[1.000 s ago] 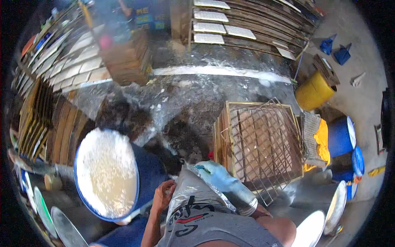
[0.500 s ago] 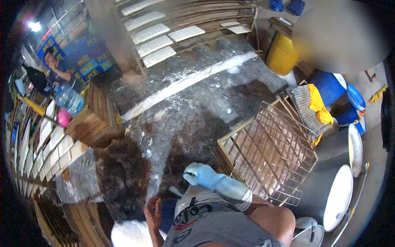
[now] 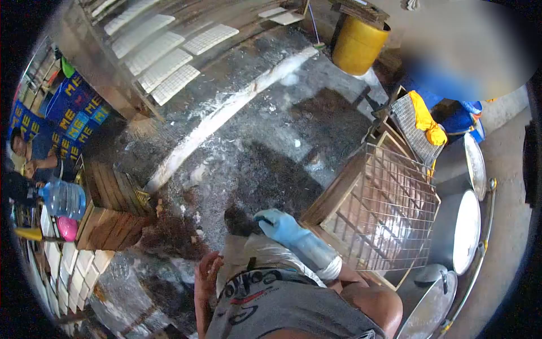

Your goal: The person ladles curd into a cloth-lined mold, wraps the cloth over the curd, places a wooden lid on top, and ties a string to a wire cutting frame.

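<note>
Since half a second before, the head view had turned, so the yellow barrel (image 3: pixel 361 50) sat farther left. Dark floor (image 3: pixel 248 147) had a white strip (image 3: pixel 226 113) across it. White slabs (image 3: pixel 155 52) lay on the shelves (image 3: pixel 226 11). On the left, a wood stack (image 3: pixel 110 226) stood near another person (image 3: pixel 42 161); metal pots (image 3: pixel 446 226) stood on the right. A wire grid (image 3: pixel 389 214) lay on a wooden box (image 3: pixel 339 195), just beside the gloved right arm. Its thin bars crossed and looked shiny. Both the gloved right hand (image 3: pixel 276 224) and bare left hand (image 3: pixel 208 266) had a curled grip; how wide, or around what, I could not tell.
</note>
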Motion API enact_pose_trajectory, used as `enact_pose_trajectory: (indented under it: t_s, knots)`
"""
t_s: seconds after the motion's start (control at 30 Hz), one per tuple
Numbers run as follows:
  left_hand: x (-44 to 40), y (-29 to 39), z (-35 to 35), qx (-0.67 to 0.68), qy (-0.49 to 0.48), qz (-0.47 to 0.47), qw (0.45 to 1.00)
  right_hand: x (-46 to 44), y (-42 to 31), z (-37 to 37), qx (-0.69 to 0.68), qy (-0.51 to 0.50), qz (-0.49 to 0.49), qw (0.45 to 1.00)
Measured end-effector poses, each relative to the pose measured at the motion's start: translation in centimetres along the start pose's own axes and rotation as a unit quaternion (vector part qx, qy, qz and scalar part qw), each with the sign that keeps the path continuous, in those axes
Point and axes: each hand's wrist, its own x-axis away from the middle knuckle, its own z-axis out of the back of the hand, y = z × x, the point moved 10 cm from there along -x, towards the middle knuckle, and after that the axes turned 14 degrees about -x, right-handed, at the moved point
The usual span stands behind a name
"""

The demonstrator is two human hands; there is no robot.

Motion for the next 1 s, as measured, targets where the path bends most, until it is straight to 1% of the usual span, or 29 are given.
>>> enact_pose_trajectory:
  t_s: [0.03,0.07,0.1,0.13,0.17,0.23,0.27,0.3,0.37,0.4,0.43,0.5,0.57,0.6,0.63,0.7,0.77,0.8,0.83,0.9,0.93,0.97,1.0]
  knots:
    - [-1.9,-1.7,0.6,0.016,-0.013,-0.005,1.0,-1.8,1.9,-0.5,0.018,0.03,-0.01,0.999]
    - [-4.5,-4.5,1.4,0.073,-0.026,0.052,0.996,-3.4,2.9,-1.0,0.019,0.037,-0.019,0.999]
    - [-6.4,-7.1,1.9,0.128,-0.04,0.111,0.985,-4.6,4.9,-1.8,0.04,0.022,-0.09,0.995]
    - [-8.8,-4.0,4.8,-0.014,-0.064,0.11,0.992,-5.4,6.9,-2.5,0.058,0.009,-0.162,0.985]
    - [-10.9,-5.5,5.3,-0.014,-0.081,0.105,0.991,-5.8,9.5,-2.8,0.076,-0.002,-0.233,0.969]
    - [-16.0,-9.9,6.4,0.017,-0.082,0.069,0.994,-6.4,13.1,-2.4,0.071,0.027,-0.245,0.967]
    - [-18.4,-12.2,6.7,0.018,-0.1,0.072,0.992,-5.9,14.0,-2.4,0.063,0.041,-0.246,0.966]
    - [-21.3,-14.3,6.1,0.072,-0.15,0.096,0.981,-5.7,13.7,-1.7,0.061,0.046,-0.261,0.962]
    - [-26.3,-13.6,5.1,0.122,-0.209,0.125,0.962,-5.2,13.7,0.5,0.049,0.064,-0.337,0.938]
    - [-29.4,-10.6,6.0,0.019,-0.181,0.076,0.98,-4.9,16.6,0.5,0.054,0.055,-0.361,0.93]
    - [-32.1,-8.4,6.7,-0.085,-0.153,0.024,0.984,-4.0,20.7,0.0,0.074,0.022,-0.392,0.917]
    - [-37.1,-8.9,5.2,-0.1,-0.178,0.023,0.979,0.2,28.3,-0.2,-0.029,0.155,-0.374,0.914]
    - [-41.1,-10.2,2.6,-0.113,-0.198,0.021,0.973,3.5,32.0,-0.7,-0.086,0.203,-0.428,0.877]
    - [-42.9,-11.1,1.2,-0.087,-0.204,0.041,0.974,5.9,33.4,-1.5,-0.098,0.21,-0.47,0.852]
    - [-44.3,-12.3,0.0,-0.063,-0.212,0.062,0.973,7.6,33.7,-1.9,-0.104,0.217,-0.507,0.827]
    - [-45.0,-14.6,-2.7,-0.058,-0.265,0.068,0.96,11.3,34.3,-3.2,-0.113,0.227,-0.567,0.784]
    - [-46.3,-15.1,-5.6,-0.024,-0.327,0.058,0.943,14.3,34.3,-4.4,-0.126,0.255,-0.598,0.749]
    - [-46.3,-13.8,-6.1,-0.07,-0.343,0.05,0.935,15.4,34.1,-4.9,-0.134,0.276,-0.609,0.732]
    - [-46.6,-14.0,-6.7,-0.078,-0.362,0.029,0.928,16.6,34.3,-5.7,-0.141,0.299,-0.617,0.714]
    - [-46.4,-17.9,-9.2,-0.06,-0.457,0.025,0.887,19.3,35.8,-8.3,-0.158,0.353,-0.631,0.672]
    - [-46.9,-18.8,-9.8,-0.058,-0.505,0.024,0.861,20.6,36.9,-9.8,-0.165,0.381,-0.638,0.649]
    - [-47.7,-19.9,-9.6,-0.13,-0.505,0.079,0.85,22.1,38.3,-12.1,-0.175,0.415,-0.639,0.623]
    - [-48.2,-21.3,-10.2,-0.084,-0.524,0.189,0.827,22.6,39.2,-13.9,-0.192,0.455,-0.633,0.597]
